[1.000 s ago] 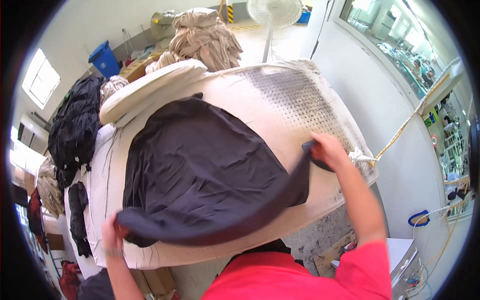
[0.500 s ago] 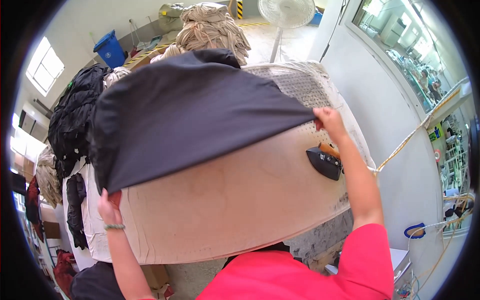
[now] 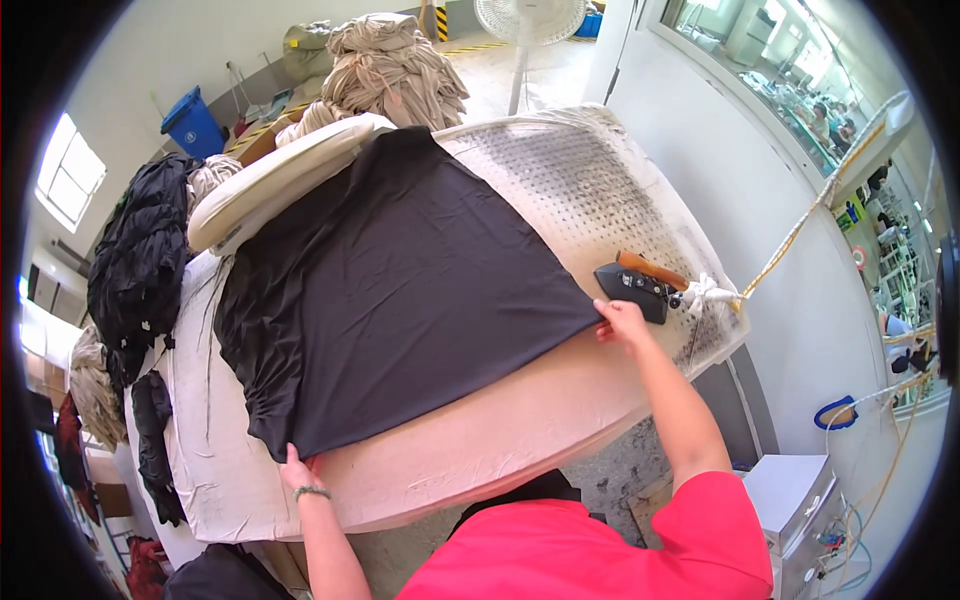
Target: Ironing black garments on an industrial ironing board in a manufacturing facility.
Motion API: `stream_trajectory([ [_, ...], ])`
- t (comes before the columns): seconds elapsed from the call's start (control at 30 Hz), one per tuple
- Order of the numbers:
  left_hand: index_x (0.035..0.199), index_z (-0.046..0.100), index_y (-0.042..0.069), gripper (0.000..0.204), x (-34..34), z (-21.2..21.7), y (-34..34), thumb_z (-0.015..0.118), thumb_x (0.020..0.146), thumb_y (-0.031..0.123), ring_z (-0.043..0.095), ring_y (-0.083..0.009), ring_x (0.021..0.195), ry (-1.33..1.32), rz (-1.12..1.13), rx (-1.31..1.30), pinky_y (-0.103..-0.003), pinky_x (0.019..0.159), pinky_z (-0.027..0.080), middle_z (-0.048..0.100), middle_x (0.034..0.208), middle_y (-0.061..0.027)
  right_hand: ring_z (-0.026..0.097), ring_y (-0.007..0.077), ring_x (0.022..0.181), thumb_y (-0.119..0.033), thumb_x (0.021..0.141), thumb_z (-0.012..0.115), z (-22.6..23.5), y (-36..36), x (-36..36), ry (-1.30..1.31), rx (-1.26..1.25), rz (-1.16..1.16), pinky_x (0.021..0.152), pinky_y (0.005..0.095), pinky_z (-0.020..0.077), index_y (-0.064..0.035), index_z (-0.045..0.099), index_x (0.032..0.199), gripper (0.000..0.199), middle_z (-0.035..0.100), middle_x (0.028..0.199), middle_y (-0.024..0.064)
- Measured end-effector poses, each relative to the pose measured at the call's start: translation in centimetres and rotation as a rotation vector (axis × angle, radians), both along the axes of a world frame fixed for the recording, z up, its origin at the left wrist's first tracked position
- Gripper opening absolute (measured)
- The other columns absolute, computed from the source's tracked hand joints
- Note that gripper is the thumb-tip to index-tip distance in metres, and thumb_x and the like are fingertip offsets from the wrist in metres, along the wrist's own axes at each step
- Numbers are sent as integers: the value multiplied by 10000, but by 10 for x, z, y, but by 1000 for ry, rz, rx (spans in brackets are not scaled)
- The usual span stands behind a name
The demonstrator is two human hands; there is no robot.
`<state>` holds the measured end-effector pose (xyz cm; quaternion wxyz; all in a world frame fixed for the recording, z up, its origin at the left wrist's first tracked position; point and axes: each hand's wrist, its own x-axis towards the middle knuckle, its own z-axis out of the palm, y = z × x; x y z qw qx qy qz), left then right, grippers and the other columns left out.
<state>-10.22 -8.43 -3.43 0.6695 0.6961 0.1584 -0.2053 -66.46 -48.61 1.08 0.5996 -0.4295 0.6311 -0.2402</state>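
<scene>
A black fabric garment piece [image 3: 400,300] lies spread over the pale padded ironing table [image 3: 450,490], with soft wrinkles and a gathered left edge. My left hand [image 3: 301,472] pinches its near left corner at the table's front. At its right corner, my right hand [image 3: 622,322] grips the cloth between thumb and fingers. Just beyond the right hand rests a black iron [image 3: 635,290] with a wooden handle, its cord end wrapped in white. The cloth's far end reaches a cream padded sleeve board [image 3: 285,180] at the back left.
A heap of black garments [image 3: 135,260] hangs at the table's left side. Beige cloth is piled [image 3: 390,80] behind, near a white standing fan [image 3: 525,20] and a blue bin [image 3: 195,125]. A rope-wrapped cord [image 3: 795,255] runs from the iron up to the right. A metal box [image 3: 790,500] stands at lower right.
The black cloth has come down from the air onto the table, uncovering the sleeve board. My left hand has moved right and nearer; my right hand has shifted left and nearer.
</scene>
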Motion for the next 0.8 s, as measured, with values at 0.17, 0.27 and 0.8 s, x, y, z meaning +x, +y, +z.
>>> stream_trajectory([
  [0.17, 1184, 616, -5, 310, -26, 68, 3, 608, 1023, 260, 715, -273, 812, -119, -32, -14, -409, 675, 619, 691, 1055, -153, 619, 119, 580, -280, 986, 674, 28, 10, -17, 21, -173, 36, 557, 282, 547, -51, 657, 809, 290, 669, 726, 48],
  [0.27, 1253, 603, 12, 334, -12, 53, 58, 603, 1023, 254, 713, -270, 859, -115, -66, -39, -405, 710, 616, 691, 1088, -129, 618, 126, 588, -285, 979, 688, 19, 33, -32, 23, -134, 40, 573, 289, 550, -42, 647, 818, 294, 659, 735, 48],
  [0.8, 1267, 589, 90, 598, -281, 65, -80, 825, 747, 267, 600, -324, 1117, -1361, -1528, 495, -461, 963, 466, 615, 1202, -129, 675, 125, 720, -255, 958, 727, 2, 120, -52, -11, 160, 0, 660, 259, 560, -25, 664, 851, 261, 681, 842, 33],
])
